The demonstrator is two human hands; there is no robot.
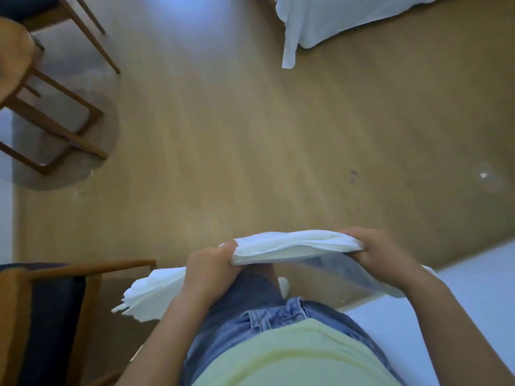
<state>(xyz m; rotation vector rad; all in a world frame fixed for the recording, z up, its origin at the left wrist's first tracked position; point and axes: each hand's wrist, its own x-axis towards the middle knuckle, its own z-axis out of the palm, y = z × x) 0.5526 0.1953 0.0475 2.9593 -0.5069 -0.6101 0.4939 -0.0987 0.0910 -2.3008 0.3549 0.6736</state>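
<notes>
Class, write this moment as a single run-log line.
left hand: grips white cloth | right hand: grips other end | cloth: layered, stretched between hands above wooden floor

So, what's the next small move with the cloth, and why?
Probably bring the left hand toward the right hand, folding the cloth in half: both grip its layered span taut, and a loose tail hangs past the left hand.

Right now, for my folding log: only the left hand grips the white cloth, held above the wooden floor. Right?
No: the head view shows both hands, left hand and right hand, gripping the white cloth, held above the wooden floor.
</notes>
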